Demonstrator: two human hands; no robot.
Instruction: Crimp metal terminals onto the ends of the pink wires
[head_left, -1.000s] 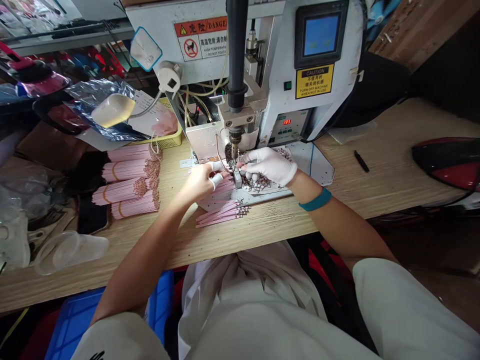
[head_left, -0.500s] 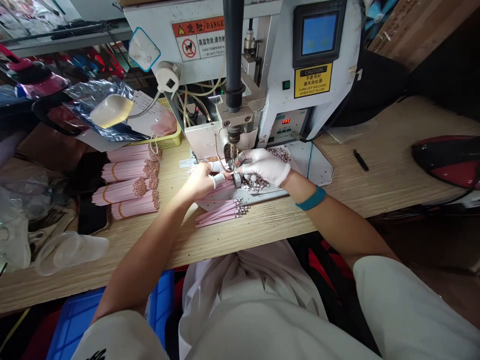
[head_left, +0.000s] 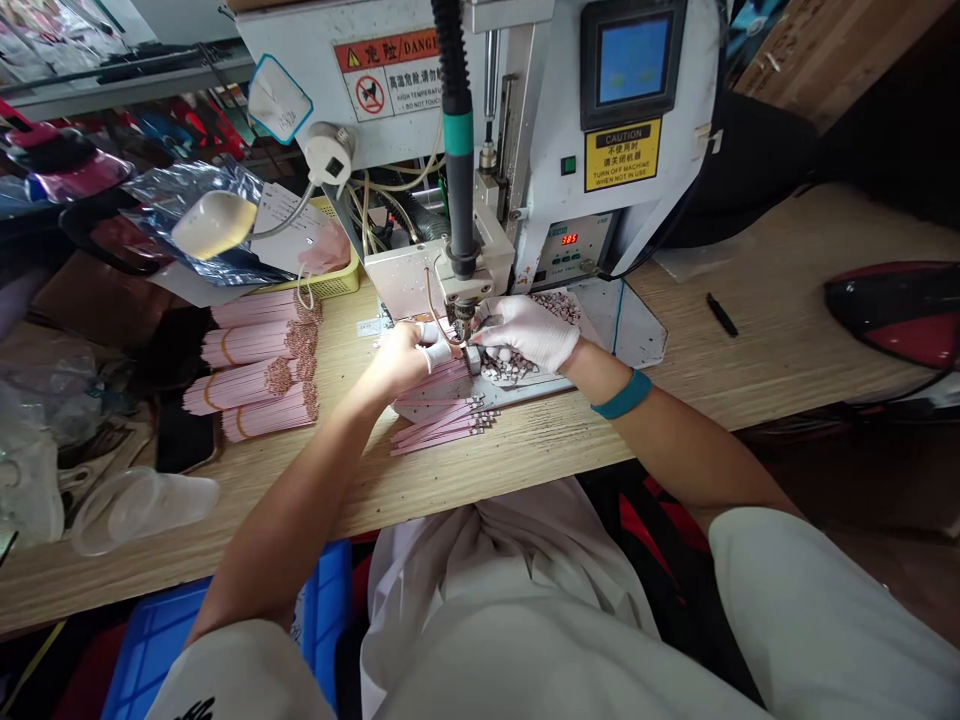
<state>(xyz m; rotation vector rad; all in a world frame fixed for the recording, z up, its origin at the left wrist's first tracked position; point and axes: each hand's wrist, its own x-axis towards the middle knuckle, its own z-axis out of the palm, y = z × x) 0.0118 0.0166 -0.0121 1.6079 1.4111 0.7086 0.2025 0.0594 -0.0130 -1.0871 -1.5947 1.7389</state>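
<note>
Under the soldering head (head_left: 463, 312) of a bench machine, my two hands meet with their fingertips close together. My left hand (head_left: 405, 352), white cots on its fingertips, pinches what looks like a pink wire; its end is hidden by the fingers and the tip. From the other side my right hand (head_left: 532, 335), in a white glove, is closed at the fingertips on something too small to make out. A small metal block (head_left: 473, 360) stands just below the fingertips. Small connector pieces (head_left: 510, 370) lie heaped under my right hand. Pink wires with connectors on their ends (head_left: 442, 425) lie nearer to me.
Bundles of pink wires (head_left: 259, 365) are stacked to the left, before a yellow basket (head_left: 341, 275). A lamp (head_left: 214, 225) leans in over them. A plastic cup (head_left: 161, 505) lies at the left front. At right are a black pen (head_left: 721, 314) and a red-black object (head_left: 896, 315).
The soldering head with its dark tube has come down closer to my fingertips. Both hands stay nearly in place. The view has shifted slightly.
</note>
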